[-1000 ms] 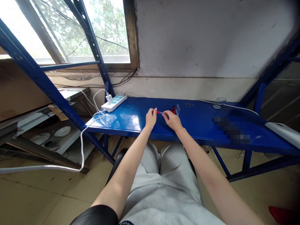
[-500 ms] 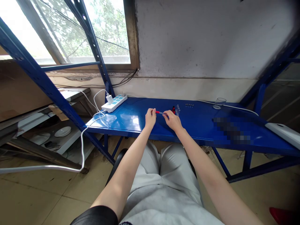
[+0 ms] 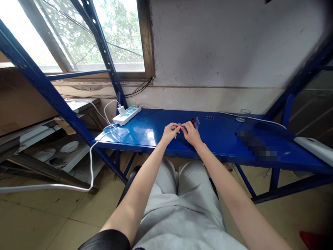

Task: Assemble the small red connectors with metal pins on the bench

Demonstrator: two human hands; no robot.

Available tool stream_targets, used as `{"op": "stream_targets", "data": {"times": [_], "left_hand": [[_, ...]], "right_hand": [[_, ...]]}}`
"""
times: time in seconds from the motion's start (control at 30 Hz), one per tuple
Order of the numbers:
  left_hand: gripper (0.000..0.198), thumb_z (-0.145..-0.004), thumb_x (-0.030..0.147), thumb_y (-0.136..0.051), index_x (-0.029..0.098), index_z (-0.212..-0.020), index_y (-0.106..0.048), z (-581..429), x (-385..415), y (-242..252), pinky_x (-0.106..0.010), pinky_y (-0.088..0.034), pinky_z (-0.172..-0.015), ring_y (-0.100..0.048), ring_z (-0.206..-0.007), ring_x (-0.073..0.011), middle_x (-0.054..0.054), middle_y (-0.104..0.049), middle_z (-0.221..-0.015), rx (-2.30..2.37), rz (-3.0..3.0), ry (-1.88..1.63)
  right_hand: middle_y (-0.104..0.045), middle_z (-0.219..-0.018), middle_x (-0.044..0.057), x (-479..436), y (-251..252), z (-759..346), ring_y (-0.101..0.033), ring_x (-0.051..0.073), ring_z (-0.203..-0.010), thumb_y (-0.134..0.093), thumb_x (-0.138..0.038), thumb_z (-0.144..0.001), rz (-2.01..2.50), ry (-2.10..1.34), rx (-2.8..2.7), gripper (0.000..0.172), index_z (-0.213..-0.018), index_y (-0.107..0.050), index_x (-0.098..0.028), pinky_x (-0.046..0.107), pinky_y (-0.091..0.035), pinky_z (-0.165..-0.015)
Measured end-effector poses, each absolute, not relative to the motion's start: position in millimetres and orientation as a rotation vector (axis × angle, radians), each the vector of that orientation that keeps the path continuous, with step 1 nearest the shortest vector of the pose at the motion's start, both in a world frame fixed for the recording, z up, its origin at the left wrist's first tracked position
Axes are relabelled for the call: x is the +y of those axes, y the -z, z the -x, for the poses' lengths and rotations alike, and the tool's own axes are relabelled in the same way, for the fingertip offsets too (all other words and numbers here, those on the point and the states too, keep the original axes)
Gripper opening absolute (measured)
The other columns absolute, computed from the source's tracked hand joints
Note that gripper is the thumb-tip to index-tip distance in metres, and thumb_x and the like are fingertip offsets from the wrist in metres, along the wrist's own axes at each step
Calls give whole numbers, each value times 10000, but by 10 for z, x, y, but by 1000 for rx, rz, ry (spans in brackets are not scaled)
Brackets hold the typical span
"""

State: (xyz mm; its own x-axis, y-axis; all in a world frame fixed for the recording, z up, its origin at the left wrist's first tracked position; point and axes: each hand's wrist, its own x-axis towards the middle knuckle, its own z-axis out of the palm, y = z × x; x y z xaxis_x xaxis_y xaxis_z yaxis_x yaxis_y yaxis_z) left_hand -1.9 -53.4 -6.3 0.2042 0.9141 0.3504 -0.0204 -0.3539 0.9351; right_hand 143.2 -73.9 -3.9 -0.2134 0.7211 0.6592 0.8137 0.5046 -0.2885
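Observation:
My left hand and my right hand meet over the front half of the blue table. Between their fingertips shows a short bit of a slim, clear bluish tube; most of it is hidden by my fingers. Both hands are closed in a pinch, the right on the tube, the left at its left end. No red shows between them. Just behind my right hand lie several clear tubes and a small red piece. Farther back, several tiny metallic pieces stand in a row.
A white power strip with a plugged-in cable sits at the table's left end. Toward the back right stands a clear glass. A blurred dark patch and a white object are on the right of the blue table.
My left hand has shifted right, up to my right hand. The red part seen between the hands before is out of sight now, and the gap between them has closed.

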Motion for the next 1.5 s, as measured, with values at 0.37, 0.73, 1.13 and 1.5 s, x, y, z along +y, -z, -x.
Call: {"op": "stream_targets", "data": {"times": [0.37,0.73,1.13,1.5], "left_hand": [[203,-784,361,-530,178,-833,-458,45,-562,8,-165,-222,-329,-424,-335,-32,61,-480,-553,755,-1460,-1147],[211,-839,389,-433,191,-771,-410,41,-541,24,-180,-215,-336,-354,-314,-37,75,-397,-494,715,-1408,-1169],[77,-780,250,-487,196,-760,-437,33,-475,136,-166,-259,-369,-353,-363,-41,74,-437,-499,1035,-1482,-1345],[65,-768,253,-486,191,-758,-468,30,-470,142,-170,-264,-366,-363,-365,-44,65,-452,-511,1074,-1516,-1305]], "right_hand": [[-592,-931,69,-708,80,-1440,-567,165,-748,-334,-333,-904,1226,3,-2053,271,-973,-568,-216,252,-401,-582],[-633,-934,66,-664,116,-1449,-582,166,-750,-408,-347,-873,1209,-23,-2104,250,-971,-595,-213,263,-413,-606],[-628,-684,60,-631,174,-1944,-536,161,-570,-508,-450,-753,1492,-201,-1708,289,-762,-624,-186,270,-386,-515],[-627,-689,46,-690,134,-1978,-544,174,-611,-516,-419,-744,1772,-146,-1589,225,-695,-579,-209,254,-328,-471]]}}
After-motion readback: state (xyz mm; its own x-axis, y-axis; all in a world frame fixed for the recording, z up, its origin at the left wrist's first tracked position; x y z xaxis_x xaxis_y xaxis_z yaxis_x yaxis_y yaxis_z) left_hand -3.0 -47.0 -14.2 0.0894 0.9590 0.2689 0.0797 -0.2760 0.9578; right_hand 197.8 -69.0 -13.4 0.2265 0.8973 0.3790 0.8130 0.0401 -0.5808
